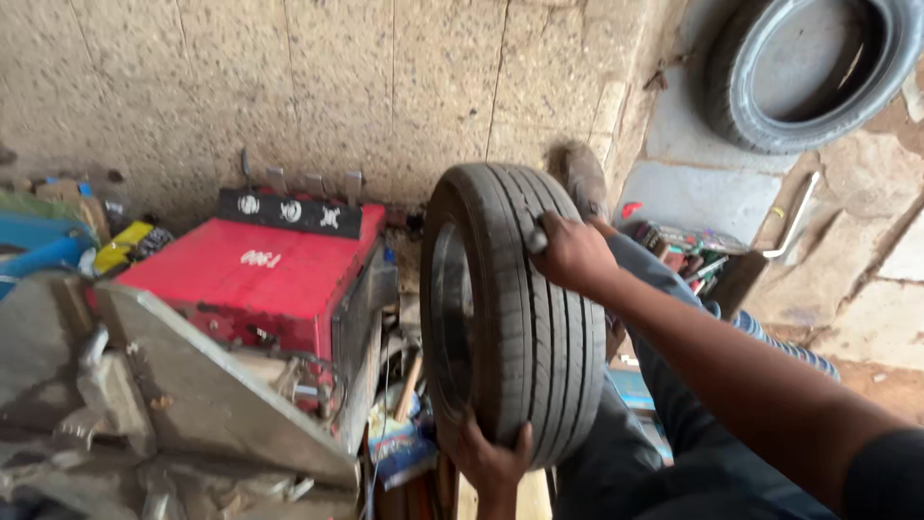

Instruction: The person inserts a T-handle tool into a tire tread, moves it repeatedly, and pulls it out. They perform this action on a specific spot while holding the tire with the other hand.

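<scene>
While upright, tyre steadied by both hands.
Left hand cups underside; right hand pinches a small tool on the tread; best kept braced from below.

Tyre, upright at centre, tread toward the viewer; left hand under its near lower edge, right hand on the tread at its upper right. Machine cabinet just left of the tyre, metal plate near-left before it. Second tyre far right, tool tray between.
</scene>
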